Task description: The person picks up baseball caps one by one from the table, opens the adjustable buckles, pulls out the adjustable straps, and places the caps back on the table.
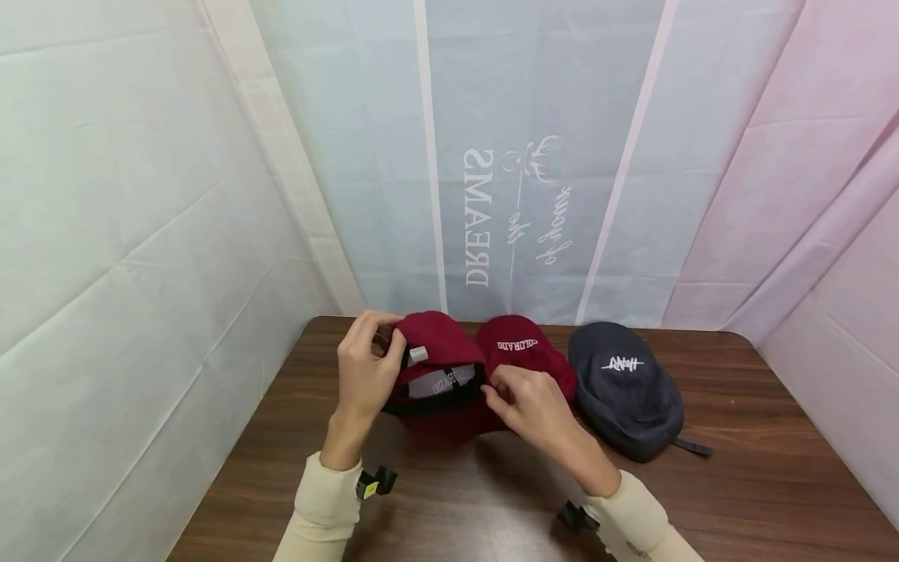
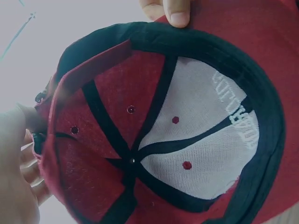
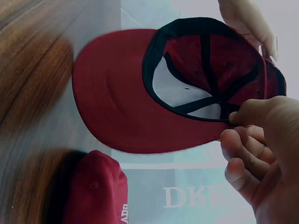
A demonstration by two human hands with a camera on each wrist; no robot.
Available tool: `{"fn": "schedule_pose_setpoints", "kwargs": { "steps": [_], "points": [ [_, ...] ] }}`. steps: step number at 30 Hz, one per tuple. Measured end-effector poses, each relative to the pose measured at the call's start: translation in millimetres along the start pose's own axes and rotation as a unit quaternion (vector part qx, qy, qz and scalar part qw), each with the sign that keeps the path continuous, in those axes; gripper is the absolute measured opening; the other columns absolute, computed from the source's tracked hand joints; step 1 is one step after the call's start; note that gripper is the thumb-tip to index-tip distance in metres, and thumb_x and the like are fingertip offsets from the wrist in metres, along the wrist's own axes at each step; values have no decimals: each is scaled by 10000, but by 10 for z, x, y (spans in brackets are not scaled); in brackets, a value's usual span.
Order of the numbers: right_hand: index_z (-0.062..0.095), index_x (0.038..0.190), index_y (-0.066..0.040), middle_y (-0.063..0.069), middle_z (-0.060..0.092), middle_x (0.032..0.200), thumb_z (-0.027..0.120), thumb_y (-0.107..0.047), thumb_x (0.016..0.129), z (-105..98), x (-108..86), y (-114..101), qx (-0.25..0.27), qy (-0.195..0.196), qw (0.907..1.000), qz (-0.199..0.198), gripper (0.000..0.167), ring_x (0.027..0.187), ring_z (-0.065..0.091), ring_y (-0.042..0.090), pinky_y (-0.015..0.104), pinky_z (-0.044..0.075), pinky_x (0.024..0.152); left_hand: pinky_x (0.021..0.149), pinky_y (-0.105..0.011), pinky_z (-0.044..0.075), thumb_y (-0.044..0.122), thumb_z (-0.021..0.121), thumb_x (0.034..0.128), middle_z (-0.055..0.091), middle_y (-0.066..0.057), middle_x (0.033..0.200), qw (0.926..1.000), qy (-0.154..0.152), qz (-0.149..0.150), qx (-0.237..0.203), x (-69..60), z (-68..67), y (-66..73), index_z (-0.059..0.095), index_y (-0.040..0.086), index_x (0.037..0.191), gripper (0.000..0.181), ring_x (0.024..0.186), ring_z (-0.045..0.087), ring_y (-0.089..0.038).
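Left hand [image 1: 367,367] grips the red cap [image 1: 437,337] by its back, right hand [image 1: 535,406] pinches its rim; light, even tension should protect it.

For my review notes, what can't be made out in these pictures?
Held cap, outer front: turned away in all views.
White label, any text: too small, head view.
Left hand: cut off by left edge, left wrist view.
Colorado cap: cut off by bottom edge, right wrist view.

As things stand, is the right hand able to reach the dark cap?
Probably yes, though the right hand pinches the held red cap and would first need to let go; the dark cap lies close by on the table, with nothing on top.
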State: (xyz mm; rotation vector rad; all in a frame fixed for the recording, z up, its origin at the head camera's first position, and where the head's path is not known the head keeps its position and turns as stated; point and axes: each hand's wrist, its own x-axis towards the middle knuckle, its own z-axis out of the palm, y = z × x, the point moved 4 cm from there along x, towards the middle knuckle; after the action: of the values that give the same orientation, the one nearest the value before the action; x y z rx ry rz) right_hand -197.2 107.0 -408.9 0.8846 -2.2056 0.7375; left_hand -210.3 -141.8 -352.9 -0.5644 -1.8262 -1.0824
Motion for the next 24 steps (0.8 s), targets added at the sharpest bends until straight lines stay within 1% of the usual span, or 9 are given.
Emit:
{"fn": "schedule_pose_setpoints", "kwargs": {
  "steps": [6, 11, 13, 17, 19, 21, 24],
  "points": [
    [568, 752, -166, -73, 470, 641, 823, -24, 833, 8, 72, 93, 92, 225, 9996, -152, 303, 585, 396, 17, 166, 341, 529, 676, -168, 510, -98, 627, 919, 696, -103, 898, 9999, 35, -97, 0, -8, -13, -10, 740, 14, 1001, 180, 742, 627, -179],
    [551, 767, -162, -65, 444, 641, 812, -39, 863, 58, 146, 165, 35, 205, 9996, -184, 304, 579, 363, 21, 179, 314, 514, 647, -218, 523, -107, 632, 914, 690, -101, 894, 9999, 88, -114, 58, -16, -11, -30, 733, 10, 1006, 180, 736, 627, -186],
    [551, 776, -159, -61, 441, 643, 812, -39, 869, 88, 175, 188, -17, 189, 9996, -211, 301, 580, 352, 19, 177, 307, 510, 641, -246, 533, -101, 631, 919, 688, -110, 902, 9998, 64, -152, 96, -22, -7, -45, 727, 3, 1012, 169, 740, 630, -191],
    [568, 793, -149, -54, 465, 656, 817, -33, 867, 144, 223, 228, -24, 257, 9992, -298, 285, 588, 369, 19, 177, 330, 512, 604, -293, 539, -79, 634, 933, 690, -113, 926, 9996, 33, -251, 146, -33, -4, -73, 719, -2, 1029, 150, 764, 643, -187],
    [568, 791, -149, -49, 472, 661, 812, -27, 867, 165, 247, 241, -2, 334, 9988, -349, 283, 590, 374, 24, 184, 338, 513, 592, -318, 539, -80, 636, 933, 696, -111, 938, 9995, 63, -251, 154, -36, -7, -82, 718, -5, 1033, 149, 773, 650, -191],
    [565, 788, -152, -48, 472, 668, 801, -30, 876, 186, 274, 251, 20, 386, 9985, -392, 280, 594, 372, 27, 190, 337, 515, 608, -327, 543, -83, 637, 929, 698, -118, 946, 9996, 108, -220, 165, -37, -12, -88, 717, -8, 1036, 154, 786, 654, -199],
    [559, 781, -156, -45, 469, 674, 784, -34, 892, 217, 316, 264, 61, 464, 9981, -412, 279, 594, 369, 31, 191, 322, 516, 637, -307, 539, -96, 636, 921, 699, -129, 952, 9996, 187, -142, 148, -42, -15, -100, 717, -11, 1038, 166, 775, 647, -208]
  ]
}}
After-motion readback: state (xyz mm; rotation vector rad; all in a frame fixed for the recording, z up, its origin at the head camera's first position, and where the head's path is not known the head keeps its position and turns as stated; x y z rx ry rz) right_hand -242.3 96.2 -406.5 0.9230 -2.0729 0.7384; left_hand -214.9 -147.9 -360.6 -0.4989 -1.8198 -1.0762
